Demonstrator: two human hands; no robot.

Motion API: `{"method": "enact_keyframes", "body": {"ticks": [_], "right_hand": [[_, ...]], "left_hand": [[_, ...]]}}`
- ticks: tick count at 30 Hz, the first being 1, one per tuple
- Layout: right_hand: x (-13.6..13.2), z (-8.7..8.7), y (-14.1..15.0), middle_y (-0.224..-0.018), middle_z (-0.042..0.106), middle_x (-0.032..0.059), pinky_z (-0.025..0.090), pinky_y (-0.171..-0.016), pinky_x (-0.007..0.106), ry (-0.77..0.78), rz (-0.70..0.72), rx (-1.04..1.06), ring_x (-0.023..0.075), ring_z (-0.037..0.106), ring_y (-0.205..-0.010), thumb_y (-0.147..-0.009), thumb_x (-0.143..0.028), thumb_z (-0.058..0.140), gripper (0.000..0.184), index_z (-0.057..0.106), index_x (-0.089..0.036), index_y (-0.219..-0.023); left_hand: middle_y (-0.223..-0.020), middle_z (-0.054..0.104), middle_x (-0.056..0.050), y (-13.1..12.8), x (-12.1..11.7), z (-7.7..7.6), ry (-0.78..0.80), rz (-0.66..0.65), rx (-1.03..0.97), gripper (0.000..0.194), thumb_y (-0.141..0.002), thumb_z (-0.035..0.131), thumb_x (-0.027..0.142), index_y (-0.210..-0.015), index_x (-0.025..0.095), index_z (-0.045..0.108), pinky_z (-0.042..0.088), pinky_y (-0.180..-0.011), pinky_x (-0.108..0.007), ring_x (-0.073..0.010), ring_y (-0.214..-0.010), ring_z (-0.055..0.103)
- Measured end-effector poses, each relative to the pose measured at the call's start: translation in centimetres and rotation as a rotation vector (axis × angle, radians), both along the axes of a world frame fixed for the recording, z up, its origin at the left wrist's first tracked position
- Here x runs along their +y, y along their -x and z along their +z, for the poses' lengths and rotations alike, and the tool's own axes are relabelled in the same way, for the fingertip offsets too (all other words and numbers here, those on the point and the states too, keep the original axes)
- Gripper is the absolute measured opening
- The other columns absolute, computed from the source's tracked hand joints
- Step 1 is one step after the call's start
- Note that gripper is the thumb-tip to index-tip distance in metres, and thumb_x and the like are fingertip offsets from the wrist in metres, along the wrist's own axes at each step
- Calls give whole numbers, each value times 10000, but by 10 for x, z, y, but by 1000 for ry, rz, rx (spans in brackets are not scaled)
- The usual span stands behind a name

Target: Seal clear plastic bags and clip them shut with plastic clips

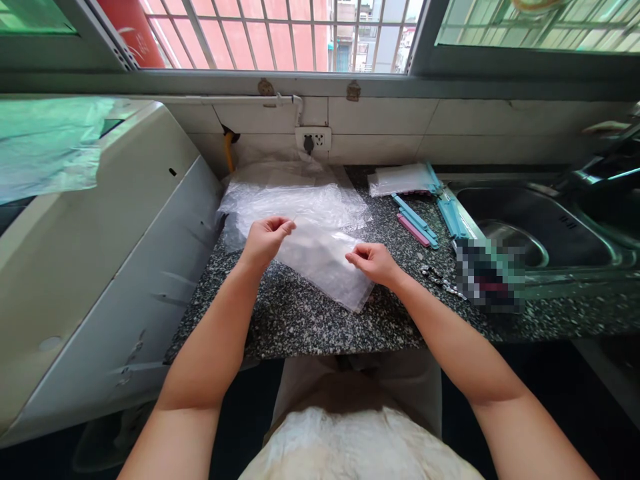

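Observation:
A clear plastic bag (pixel 325 263) is stretched between my two hands, low over the speckled countertop (pixel 295 327). My left hand (pixel 266 240) pinches its upper left edge between thumb and fingers. At its right edge, my right hand (pixel 374 262) is closed in a pinch too. Behind the bag lies a loose, crumpled pile of clear plastic bags (pixel 300 193). Several blue sealing clips (pixel 417 220) and a pink clip (pixel 413 231) rest to the right of my right hand.
A flat stack of clear bags (pixel 403 180) lies at the back, beside more blue clips (pixel 451 217). The steel sink (pixel 540 220) is at the right. A white appliance (pixel 115 253) stands on the left. A wall socket (pixel 314 139) holds a black plug.

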State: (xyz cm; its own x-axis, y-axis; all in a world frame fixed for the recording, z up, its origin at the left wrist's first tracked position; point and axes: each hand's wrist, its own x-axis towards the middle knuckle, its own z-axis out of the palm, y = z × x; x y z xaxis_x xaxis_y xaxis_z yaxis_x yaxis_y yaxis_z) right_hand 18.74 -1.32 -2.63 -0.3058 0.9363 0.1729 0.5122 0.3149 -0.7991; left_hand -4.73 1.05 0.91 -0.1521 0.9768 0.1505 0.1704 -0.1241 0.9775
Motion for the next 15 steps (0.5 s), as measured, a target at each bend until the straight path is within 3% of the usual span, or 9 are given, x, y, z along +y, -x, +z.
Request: {"method": "enact_keyframes", "body": {"ticks": [15], "right_hand": [[5,0,-7,-500,461,-21,294,-521,239,-16,-37,75,87,380,-508,-745,-401,531,309,519,-166,-545]], "left_hand": [[-534,572,15,10,5,3,-7,113,-11,72,-617,637,195,-573,139,644,362,-546,-225,-89,-524,468]]}}
